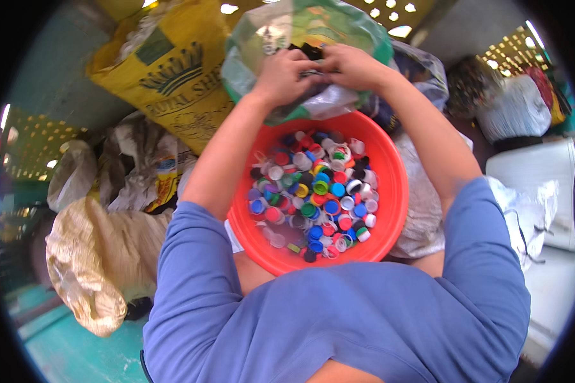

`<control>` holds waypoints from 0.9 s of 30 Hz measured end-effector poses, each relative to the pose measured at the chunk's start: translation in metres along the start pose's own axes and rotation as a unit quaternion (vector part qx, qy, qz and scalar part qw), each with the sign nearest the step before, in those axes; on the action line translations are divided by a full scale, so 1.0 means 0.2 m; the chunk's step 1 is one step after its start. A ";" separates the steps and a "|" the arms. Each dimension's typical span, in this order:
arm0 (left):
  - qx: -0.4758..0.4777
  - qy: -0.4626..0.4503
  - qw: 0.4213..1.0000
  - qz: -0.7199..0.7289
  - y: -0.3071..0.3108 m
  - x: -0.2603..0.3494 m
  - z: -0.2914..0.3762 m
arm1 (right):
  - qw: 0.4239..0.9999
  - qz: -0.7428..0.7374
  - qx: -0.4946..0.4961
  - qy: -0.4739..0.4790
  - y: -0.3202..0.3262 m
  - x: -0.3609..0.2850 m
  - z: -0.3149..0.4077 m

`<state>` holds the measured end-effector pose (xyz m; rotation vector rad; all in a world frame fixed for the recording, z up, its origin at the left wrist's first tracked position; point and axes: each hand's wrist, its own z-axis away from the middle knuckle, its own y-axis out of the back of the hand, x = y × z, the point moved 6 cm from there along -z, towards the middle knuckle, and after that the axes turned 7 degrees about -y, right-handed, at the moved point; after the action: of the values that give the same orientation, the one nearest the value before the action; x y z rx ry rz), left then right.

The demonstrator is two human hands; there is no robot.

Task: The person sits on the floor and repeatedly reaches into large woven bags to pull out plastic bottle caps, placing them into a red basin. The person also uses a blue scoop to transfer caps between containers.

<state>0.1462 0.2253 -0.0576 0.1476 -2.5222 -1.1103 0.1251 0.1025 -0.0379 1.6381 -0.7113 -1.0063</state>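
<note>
Both hands meet at the mouth of a green and clear printed plastic bag [364, 28], beyond the far rim of a red plastic basin [395, 191]. My left hand [285, 76] has its fingers curled on the bag's near edge. Close beside it, my right hand [352, 66] pinches the plastic too, the fingertips almost touching. Dark contents [309, 50] show inside the bag, just behind the fingers; the fingertips are partly hidden. Many loose plastic bottle caps [321, 186] in mixed colours cover the bottom of the basin, which sits between my legs.
A large yellow printed sack [182, 72] stands at the far left. Beige woven sacks [91, 258] lie on the left. Dark printed bags [419, 72] and a pale sack [419, 206] are on the right. Farther right are a filled whitish bag [515, 107] and a white plastic bag [527, 210].
</note>
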 end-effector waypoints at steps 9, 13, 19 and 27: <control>0.002 0.178 0.982 0.063 -0.06 -0.23 0.11 | 0.989 0.046 -0.113 -0.081 0.03 -0.18 0.10; -0.020 0.213 0.977 -0.026 -0.05 -0.23 0.09 | 0.993 0.058 -0.082 -0.056 0.02 -0.25 0.19; -0.087 0.389 0.917 -0.002 -0.09 -0.38 0.06 | 0.995 0.049 -0.036 -0.075 0.17 -0.10 0.22; 0.101 0.516 0.796 0.301 0.06 -0.38 0.01 | 0.933 -0.034 0.110 -0.340 0.32 0.33 -0.15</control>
<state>0.2168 0.2528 -0.0725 -0.0123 -1.4812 -0.3075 0.1841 0.0431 0.0101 1.4959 -1.2681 -1.6205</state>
